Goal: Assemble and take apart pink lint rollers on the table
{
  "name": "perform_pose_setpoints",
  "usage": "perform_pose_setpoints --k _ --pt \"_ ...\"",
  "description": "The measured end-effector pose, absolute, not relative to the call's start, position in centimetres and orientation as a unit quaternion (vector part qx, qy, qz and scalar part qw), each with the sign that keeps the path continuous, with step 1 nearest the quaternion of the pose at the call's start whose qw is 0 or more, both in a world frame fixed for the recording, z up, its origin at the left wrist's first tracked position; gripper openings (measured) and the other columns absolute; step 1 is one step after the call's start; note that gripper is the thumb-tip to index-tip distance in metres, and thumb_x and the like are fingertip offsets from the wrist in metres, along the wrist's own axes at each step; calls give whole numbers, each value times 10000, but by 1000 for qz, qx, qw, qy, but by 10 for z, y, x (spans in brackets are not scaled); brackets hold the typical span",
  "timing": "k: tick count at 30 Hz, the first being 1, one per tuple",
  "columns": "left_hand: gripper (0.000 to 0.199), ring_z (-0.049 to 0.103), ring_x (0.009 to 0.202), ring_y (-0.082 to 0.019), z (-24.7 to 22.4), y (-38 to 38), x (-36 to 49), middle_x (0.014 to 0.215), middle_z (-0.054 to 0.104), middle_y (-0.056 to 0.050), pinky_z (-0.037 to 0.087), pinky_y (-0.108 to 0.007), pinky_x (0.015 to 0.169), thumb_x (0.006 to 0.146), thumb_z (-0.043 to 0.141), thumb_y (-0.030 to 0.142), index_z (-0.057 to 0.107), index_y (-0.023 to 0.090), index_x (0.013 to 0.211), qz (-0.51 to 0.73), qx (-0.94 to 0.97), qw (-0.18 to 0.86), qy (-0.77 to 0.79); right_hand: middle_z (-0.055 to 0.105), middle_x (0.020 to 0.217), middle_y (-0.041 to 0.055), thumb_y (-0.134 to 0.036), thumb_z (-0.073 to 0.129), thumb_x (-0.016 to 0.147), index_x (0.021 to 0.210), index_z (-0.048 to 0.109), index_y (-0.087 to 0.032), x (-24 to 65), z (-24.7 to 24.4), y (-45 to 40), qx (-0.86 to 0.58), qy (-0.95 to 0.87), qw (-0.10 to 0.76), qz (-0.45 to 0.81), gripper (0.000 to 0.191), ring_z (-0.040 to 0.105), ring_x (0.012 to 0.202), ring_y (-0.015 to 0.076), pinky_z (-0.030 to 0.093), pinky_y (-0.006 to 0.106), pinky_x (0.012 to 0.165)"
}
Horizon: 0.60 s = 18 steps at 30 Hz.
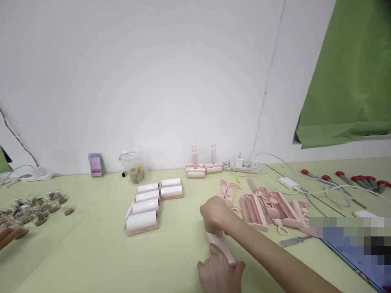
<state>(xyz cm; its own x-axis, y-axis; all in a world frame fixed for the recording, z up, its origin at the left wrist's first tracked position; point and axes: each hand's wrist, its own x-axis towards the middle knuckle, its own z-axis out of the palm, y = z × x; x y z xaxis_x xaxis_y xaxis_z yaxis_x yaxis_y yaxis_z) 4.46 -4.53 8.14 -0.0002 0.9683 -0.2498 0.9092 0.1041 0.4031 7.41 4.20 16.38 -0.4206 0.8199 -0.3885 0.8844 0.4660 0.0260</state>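
Observation:
A long pale pink plastic case (224,248) lies on the table in front of me, pointing away and slightly left. My left hand (219,270) grips its near end, thumb and fingers on either side. Over its far end, my right hand (215,213) is closed, knuckles up; what its fingertips pinch is hidden. Just beyond the right hand are loose pink plastic parts (229,191). To the right lie open pink cases (255,211), heart-shaped pink pieces (281,230) and a translucent tube (290,241).
White rolls in pink holders (142,221) are grouped left of centre. More pink cases (196,173) with upright tubes stand by the wall, near a power strip (241,167). A clear bag (134,167), cables, red-tipped rods (326,178) and small glass-like items (39,209) are around.

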Motion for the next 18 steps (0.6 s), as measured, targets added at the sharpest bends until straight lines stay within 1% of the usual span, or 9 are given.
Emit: perform_pose_setpoints --k 3,6,8,10,12,13,14,16,18 --pt "310 621 794 -328 90 -49 46 799 659 -170 408 -390 701 737 515 321 538 81 933 65 661 224 713 601 424 0 -230 711 520 488 617 -200 69 165 42 549 800 202 -133 103 639 555 223 487 330 552" --pt "344 624 787 -306 93 -52 36 803 664 -153 421 -362 676 709 507 309 523 76 961 74 677 217 699 590 408 0 -416 699 540 499 622 -192 74 182 42 567 777 200 -186 241 613 466 199 486 306 485" --pt "384 620 785 -300 93 -49 23 802 663 -141 422 -357 674 674 505 306 511 81 985 76 698 206 681 607 444 18 -549 637 562 542 636 -169 89 199 42 569 773 180 -217 380 595 421 182 477 286 439" --pt "400 612 783 -291 92 -42 6 811 658 -121 416 -357 685 644 498 289 511 105 1000 80 725 181 660 641 545 42 -605 525 653 672 656 -143 113 213 43 570 781 130 -222 481 591 425 162 465 262 433" --pt "413 592 816 -283 92 -31 -13 863 644 -104 407 -365 722 615 501 291 527 143 1000 90 753 155 633 661 716 60 -526 380 797 877 629 -147 141 214 42 579 793 50 -183 461 609 512 147 457 248 492" --pt "418 577 843 -281 93 -25 -22 901 633 -95 399 -373 750 600 511 303 539 166 994 95 767 148 617 651 799 79 -447 322 846 926 608 -148 154 209 41 590 794 10 -146 422 616 589 157 451 259 542" --pt "424 562 869 -278 94 -19 -31 938 622 -85 389 -382 782 584 524 316 551 185 987 99 782 146 598 633 857 110 -357 309 861 902 609 -135 165 200 41 604 790 -22 -103 375 612 676 185 440 287 598" --pt "439 539 896 -270 98 -7 -46 972 611 -63 354 -398 854 559 552 335 567 208 980 103 808 153 559 590 928 159 -229 360 821 791 622 -116 181 173 39 621 781 -62 -33 287 573 813 248 400 346 686" --pt "446 536 881 -253 101 2 -56 931 623 -42 292 -412 931 545 572 326 576 213 977 106 827 162 527 586 893 146 -211 480 732 643 621 -141 189 141 37 622 779 -78 -2 181 541 844 273 377 354 708"
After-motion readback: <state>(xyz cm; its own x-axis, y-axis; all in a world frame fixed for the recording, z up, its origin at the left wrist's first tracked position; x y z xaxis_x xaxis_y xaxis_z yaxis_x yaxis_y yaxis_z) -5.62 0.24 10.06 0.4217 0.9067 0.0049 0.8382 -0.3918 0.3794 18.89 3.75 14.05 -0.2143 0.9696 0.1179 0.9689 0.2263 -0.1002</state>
